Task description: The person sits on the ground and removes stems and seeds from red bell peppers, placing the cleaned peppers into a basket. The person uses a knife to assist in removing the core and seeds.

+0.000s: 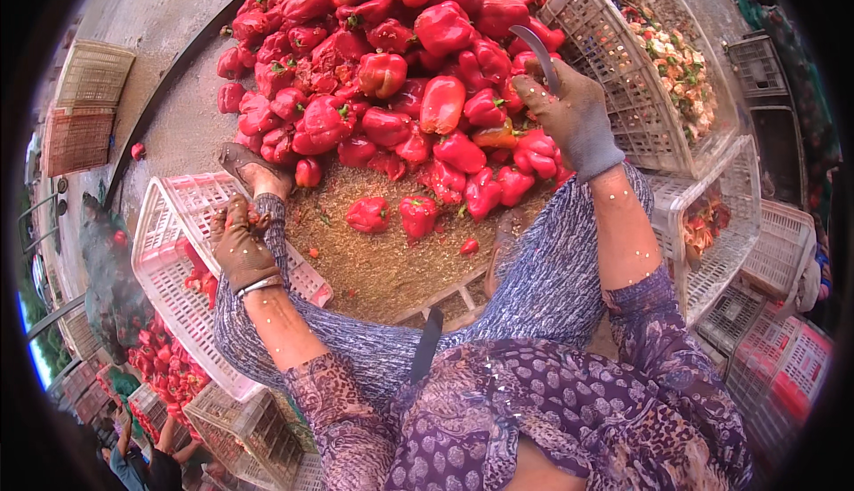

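A large heap of red bell peppers (400, 71) lies on the ground before me. My right hand (570, 114), in a soiled grey glove, grips a curved knife (542, 54) at the heap's right side, its blade pointing up and left. My left hand (245, 244), in a brown-stained glove, is raised over the edge of a pinkish plastic crate (180, 297) at my left. Its fingers are bent, with small reddish bits at them; whether it holds a piece is unclear. Red pepper pieces (200, 281) lie in that crate. Pale seeds stick to both forearms.
A crate (620, 71) of pepper cores (674, 71) tilts at the upper right, above another crate (724, 244) with scraps. Seeds cover the ground between my feet, where a few loose peppers (418, 216) lie. More crates stand around; other people's arms (167, 434) show at lower left.
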`<state>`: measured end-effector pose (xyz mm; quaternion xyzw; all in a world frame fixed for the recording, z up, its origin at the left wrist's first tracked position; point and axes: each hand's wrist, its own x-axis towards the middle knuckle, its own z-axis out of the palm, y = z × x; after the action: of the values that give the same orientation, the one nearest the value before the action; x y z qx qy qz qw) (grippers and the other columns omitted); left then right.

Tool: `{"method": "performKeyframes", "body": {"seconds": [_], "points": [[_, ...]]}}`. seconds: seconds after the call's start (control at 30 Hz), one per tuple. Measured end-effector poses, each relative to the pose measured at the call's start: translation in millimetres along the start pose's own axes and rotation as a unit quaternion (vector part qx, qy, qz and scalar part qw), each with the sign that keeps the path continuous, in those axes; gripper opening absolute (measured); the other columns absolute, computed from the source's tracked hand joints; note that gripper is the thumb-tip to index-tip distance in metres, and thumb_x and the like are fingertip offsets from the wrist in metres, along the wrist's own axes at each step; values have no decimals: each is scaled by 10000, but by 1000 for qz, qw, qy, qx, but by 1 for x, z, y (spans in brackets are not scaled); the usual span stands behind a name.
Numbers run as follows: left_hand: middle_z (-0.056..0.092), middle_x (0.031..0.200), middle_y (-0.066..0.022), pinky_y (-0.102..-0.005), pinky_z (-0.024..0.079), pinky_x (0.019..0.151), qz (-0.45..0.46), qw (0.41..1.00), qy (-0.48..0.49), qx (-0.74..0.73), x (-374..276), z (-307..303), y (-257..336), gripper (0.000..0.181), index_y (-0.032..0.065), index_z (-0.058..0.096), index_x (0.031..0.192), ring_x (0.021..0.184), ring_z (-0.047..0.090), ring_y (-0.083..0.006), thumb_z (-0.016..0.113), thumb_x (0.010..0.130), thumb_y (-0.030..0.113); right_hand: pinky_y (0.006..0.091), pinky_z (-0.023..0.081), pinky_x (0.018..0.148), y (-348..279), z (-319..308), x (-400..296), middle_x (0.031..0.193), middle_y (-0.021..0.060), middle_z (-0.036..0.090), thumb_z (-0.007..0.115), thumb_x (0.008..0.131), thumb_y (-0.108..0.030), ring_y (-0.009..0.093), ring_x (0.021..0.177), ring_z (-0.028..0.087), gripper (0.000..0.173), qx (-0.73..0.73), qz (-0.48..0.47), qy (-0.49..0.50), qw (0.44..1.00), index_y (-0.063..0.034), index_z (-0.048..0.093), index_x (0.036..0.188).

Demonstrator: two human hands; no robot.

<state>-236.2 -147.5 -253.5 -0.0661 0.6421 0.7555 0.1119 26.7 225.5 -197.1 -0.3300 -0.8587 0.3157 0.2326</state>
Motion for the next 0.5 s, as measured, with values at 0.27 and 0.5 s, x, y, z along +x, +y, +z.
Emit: {"method": "performKeyframes", "body": {"seconds": [0.27, 0.5], "points": [[631, 799, -16, -245, 481, 503, -186, 970, -54, 149, 7, 50, -106, 226, 97, 593, 1035, 598, 580, -114, 728, 858, 137, 395, 531, 695, -19, -6, -1, 842, 187, 683, 725, 848, -350, 321, 787, 695, 380, 28, 1, 3, 1000, -23, 656, 1028], [638, 1190, -211, -404, 481, 958, -129, 922, 60, 361, -33, 132, -247, 636, -71, 544, 1240, 1083, 620, -326, 835, 722, 157, 346, 525, 660, -6, 3, -5, 795, 148, 685, 732, 863, -283, 198, 739, 693, 348, 16, 66, -34, 997, -6, 655, 1059]]}}
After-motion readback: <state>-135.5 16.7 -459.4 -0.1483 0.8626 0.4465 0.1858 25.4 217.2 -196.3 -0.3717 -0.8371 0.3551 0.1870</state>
